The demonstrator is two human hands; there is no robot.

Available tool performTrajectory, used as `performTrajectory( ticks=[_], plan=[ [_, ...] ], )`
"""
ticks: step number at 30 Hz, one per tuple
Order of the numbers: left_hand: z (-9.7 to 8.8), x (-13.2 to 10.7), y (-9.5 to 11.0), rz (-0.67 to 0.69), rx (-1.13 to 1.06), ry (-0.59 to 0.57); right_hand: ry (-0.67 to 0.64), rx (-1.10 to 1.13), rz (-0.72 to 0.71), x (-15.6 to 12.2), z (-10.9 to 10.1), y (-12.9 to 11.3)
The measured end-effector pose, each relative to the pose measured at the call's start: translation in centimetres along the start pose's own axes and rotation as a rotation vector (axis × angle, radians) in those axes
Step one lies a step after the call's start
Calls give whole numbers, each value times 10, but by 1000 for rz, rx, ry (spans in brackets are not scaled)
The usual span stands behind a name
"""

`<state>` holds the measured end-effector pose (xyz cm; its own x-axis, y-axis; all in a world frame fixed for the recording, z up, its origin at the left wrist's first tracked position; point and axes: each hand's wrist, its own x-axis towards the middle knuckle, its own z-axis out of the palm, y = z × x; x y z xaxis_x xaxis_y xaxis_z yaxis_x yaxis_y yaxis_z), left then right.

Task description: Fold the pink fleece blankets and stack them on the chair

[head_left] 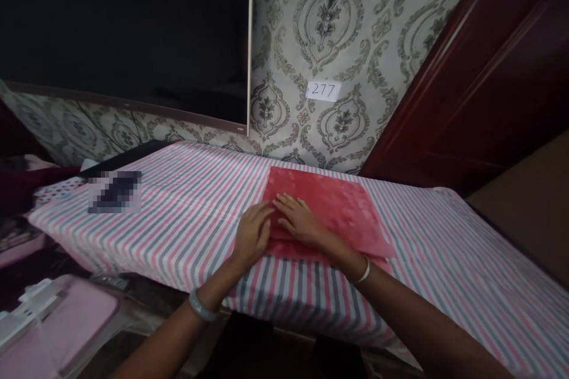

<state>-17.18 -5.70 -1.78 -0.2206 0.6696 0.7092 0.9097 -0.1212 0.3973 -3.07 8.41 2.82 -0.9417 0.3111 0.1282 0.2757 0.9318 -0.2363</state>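
Note:
A red folded cloth [342,207] lies flat on the striped tablecloth [195,189]; its near edge shows more than one layer. My right hand [299,219] rests on the left part of the cloth, palm down, with its fingers stretched out and slightly spread. At the cloth's left edge is my left hand [253,234], its fingers extended and the fingertips close to those of the right. Neither hand grips anything that I can see. What lies under the palms is hidden.
A large dark television screen [133,29] hangs over the table's left side. A blurred-out dark item [116,191] lies at the left. On the wall is a paper label [323,90] reading 277. A pink object [80,320] stands low at the front left, and dark red wood [466,71] rises at the right.

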Motion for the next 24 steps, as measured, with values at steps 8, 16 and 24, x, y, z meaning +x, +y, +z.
performTrajectory(
  ticks=[8,16,24],
  plan=[
    [26,120,-39,-46,44,-514,58,-109,-129,-19,34,-18],
    [72,125,-87,-101,160,-709,121,-92,-130,-26,55,-12],
    [85,115,-111,-3,95,-648,121,-29,-136,-29,51,-14]
  ],
)
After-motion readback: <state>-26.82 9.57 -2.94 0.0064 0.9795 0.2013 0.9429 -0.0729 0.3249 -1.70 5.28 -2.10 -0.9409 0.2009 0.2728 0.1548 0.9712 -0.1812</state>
